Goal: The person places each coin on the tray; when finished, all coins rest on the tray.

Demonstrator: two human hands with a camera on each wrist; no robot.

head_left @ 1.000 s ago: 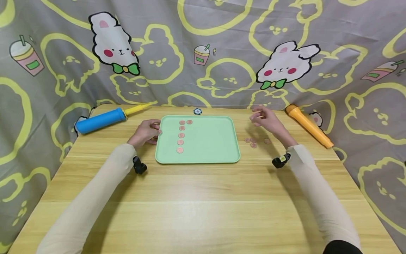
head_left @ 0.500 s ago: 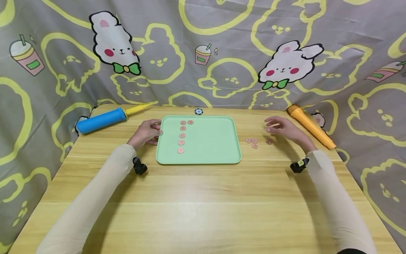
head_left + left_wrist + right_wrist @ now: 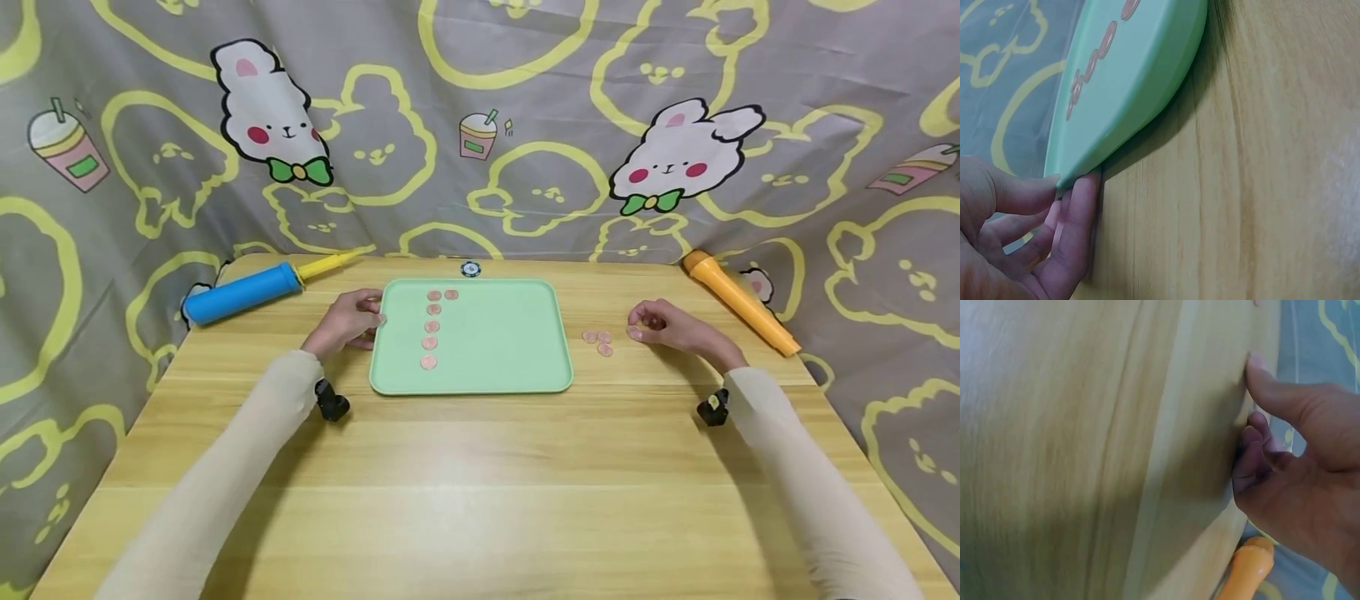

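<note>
A pale green tray (image 3: 502,342) lies on the table with several copper coins (image 3: 428,342) on its left part: a column, plus one coin to the right of its top. My left hand (image 3: 347,320) grips the tray's left edge, thumb on the rim and fingers against the side and underneath, as the left wrist view shows. Three loose coins (image 3: 604,350) lie right of the tray. Just beyond them my right hand (image 3: 671,325) is down at the table, thumb and curled fingers pinching at the lone coin's place; the fingertips mostly hide that coin.
A blue pump (image 3: 243,294) with a yellow nozzle lies at the back left. An orange toy microphone (image 3: 738,300) lies at the back right. Behind the tray sits a poker chip (image 3: 470,269). A patterned curtain (image 3: 547,108) encloses the table's back and sides.
My right hand has moved right, away from above the three coins, and down onto the lone coin. My left hand keeps its grip on the tray, and the coins on the tray have not moved.
</note>
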